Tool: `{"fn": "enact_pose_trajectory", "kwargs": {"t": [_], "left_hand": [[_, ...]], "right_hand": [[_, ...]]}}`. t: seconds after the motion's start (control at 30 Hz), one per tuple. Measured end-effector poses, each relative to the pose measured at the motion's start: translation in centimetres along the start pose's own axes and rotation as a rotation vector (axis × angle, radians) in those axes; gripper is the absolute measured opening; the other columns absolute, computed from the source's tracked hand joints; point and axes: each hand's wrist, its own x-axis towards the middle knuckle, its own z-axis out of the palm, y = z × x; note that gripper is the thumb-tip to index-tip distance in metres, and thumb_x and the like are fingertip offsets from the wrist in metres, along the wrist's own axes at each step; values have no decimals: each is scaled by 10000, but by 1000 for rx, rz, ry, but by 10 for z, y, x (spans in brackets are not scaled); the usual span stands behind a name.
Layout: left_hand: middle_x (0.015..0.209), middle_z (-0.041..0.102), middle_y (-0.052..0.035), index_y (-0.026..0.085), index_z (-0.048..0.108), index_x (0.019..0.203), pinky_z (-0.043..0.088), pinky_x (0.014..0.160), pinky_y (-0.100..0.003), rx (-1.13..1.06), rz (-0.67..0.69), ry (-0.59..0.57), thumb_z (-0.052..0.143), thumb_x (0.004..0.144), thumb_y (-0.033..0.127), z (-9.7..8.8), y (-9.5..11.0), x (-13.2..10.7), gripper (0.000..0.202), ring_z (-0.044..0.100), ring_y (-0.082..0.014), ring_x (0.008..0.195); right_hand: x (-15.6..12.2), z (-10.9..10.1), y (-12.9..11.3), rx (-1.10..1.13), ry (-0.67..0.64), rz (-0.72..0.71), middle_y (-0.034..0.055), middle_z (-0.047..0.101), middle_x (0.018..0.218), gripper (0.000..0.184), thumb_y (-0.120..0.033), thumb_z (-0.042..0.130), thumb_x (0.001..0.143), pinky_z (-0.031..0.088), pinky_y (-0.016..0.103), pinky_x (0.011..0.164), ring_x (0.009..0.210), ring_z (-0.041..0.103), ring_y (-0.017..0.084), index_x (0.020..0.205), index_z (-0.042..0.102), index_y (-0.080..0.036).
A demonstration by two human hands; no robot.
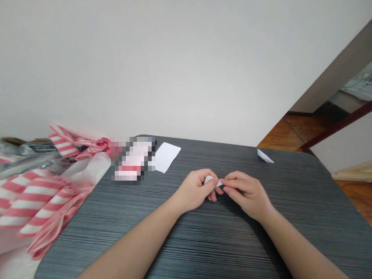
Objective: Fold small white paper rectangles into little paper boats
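Between my two hands is a small folded piece of white paper, held above the dark table. My left hand pinches it between thumb and fingers, which cover much of it. The fingertips of my right hand close on the paper's pointed right end. Farther back on the right lies a folded white paper piece with a pointed tip. A white paper sheet lies flat at the back left of the table.
Beside the sheet, a pixel-blurred phone-like object rests near the table's left edge. Red-and-white striped cloth and plastic bags are heaped left of the table. A pale wall rises behind it, and brown floor shows at the right.
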Motion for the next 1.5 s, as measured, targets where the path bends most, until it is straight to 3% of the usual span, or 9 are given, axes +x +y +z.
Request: {"fn": "enact_pose_trajectory", "kwargs": {"t": [0.23,0.5,0.83,1.1,1.5], "left_hand": [[779,718,-42,147,603,845,486,541,-220,166,28,-33,521,927,266,0,3,-3,166,619,-107,554],[661,670,7,160,642,837,477,564,-208,309,51,-27,500,929,239,0,9,-4,186,615,-104,559],[762,716,-23,163,637,842,469,569,-208,336,42,-21,496,921,235,0,5,-4,177,633,-110,591],[653,677,-6,158,647,828,475,559,-206,332,39,-25,516,925,291,0,6,-4,211,613,-108,556],[772,712,-38,160,594,840,482,553,-212,296,42,-15,497,934,306,-1,2,-3,199,629,-109,569]], "right_hand": [[3,1,-1,219,27,209,47,694,823,137,-201,616,910,504,300,703,761,643,170,813,713,-199],[5,4,1,276,-47,415,23,702,791,106,-233,619,893,481,287,710,739,633,166,821,684,-191],[7,2,-1,33,-98,287,9,671,756,181,-194,594,913,439,270,677,701,605,149,752,677,-199],[8,2,-6,-29,-107,205,9,657,747,189,-133,584,909,428,265,666,691,592,142,747,660,-195],[8,0,-5,74,-166,328,2,624,699,264,-198,501,954,430,259,652,669,573,141,736,648,-186]]}}
